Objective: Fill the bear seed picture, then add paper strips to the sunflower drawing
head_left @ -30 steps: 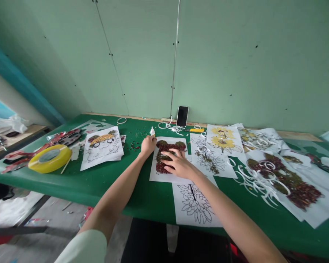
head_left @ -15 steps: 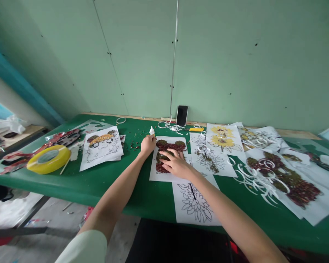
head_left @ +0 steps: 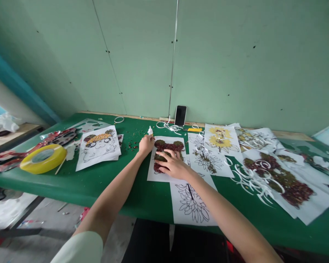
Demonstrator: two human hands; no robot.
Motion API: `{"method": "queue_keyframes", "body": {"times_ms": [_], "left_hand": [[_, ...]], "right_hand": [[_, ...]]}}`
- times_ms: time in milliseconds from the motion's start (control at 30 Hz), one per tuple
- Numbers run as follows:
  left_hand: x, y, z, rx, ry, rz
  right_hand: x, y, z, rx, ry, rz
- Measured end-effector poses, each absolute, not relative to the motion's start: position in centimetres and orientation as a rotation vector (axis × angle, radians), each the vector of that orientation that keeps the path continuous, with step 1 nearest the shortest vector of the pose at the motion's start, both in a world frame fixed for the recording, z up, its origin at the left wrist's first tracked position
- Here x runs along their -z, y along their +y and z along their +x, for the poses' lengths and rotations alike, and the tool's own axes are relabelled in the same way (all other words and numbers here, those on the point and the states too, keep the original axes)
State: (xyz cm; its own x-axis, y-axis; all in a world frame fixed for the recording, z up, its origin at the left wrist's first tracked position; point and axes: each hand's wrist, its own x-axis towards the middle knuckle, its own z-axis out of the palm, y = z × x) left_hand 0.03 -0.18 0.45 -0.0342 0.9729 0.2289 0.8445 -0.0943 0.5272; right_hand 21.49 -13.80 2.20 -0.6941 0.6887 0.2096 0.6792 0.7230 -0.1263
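Observation:
My left hand [head_left: 146, 144] is closed around a small bottle with a white pointed nozzle [head_left: 150, 130], which looks like a glue bottle. It stands upright, with its lower part hidden by the fingers. Just right of it lies a sheet with a bear-shaped picture [head_left: 161, 146], covered in dark red and green-brown bits. Flat on that picture rests my right hand [head_left: 172, 163], fingers spread and holding nothing. Loose reddish bits [head_left: 133, 146] are scattered on the green table left of the bottle. A flower line drawing [head_left: 193, 204] lies partly under the bear sheet.
To the left are a roll of yellow tape [head_left: 59, 155] and a hamster picture [head_left: 98, 153]. A phone [head_left: 180, 115] leans on the wall near a yellow cutter [head_left: 194, 130]. Rightward lie a yellow flower picture [head_left: 222, 137], white strips [head_left: 249, 182] and another bear picture [head_left: 293, 182].
The whole view has shifted slightly, so things appear a little further left. Both hands keep nearly the same place relative to the bottle and the bear picture.

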Motion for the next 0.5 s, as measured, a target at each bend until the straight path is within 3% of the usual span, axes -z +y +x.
{"method": "queue_keyframes", "body": {"times_ms": [500], "left_hand": [[-0.24,-0.11,-0.05,-0.808,1.945,2.025]], "right_hand": [[-2.28,-13.65,21.89,-0.075,-2.635,-1.119]]}}
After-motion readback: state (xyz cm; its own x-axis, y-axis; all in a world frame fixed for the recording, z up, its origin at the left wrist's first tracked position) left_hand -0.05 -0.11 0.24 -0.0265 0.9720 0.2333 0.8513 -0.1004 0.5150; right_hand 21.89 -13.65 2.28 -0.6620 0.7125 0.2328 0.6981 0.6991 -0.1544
